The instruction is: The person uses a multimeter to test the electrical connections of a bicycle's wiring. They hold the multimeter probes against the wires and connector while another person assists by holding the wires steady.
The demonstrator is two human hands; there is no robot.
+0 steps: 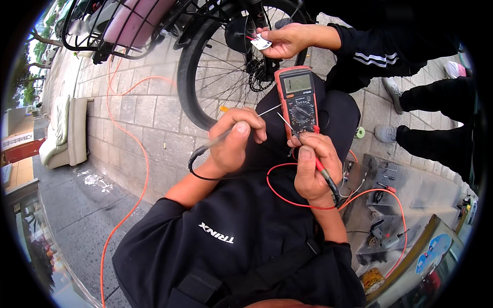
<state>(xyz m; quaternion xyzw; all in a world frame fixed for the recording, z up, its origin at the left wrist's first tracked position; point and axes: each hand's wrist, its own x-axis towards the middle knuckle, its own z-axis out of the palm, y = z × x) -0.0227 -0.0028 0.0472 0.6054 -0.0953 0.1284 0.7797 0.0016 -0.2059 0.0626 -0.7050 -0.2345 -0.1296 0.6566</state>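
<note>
In my left hand (pixel 236 136) a dark probe with a black lead is gripped, its metal tip pointing right. My right hand (pixel 314 164) grips a red probe, its tip angled up-left near the other tip; I cannot tell whether the tips touch. A red-cased multimeter (pixel 300 102) rests on my black-clad leg (pixel 341 113) between and above my hands. Above the meter, another person's hand (pixel 285 43) holds a small white part (pixel 261 42) with thin red and dark wires.
A bicycle wheel (pixel 187 72) and wire basket (pixel 82 36) stand ahead. An orange cable (pixel 146 169) crosses the pavement past a cream sofa (pixel 67 138) at left. At right are standing people's shoes (pixel 385 133) and a grey step (pixel 380 200) with tools.
</note>
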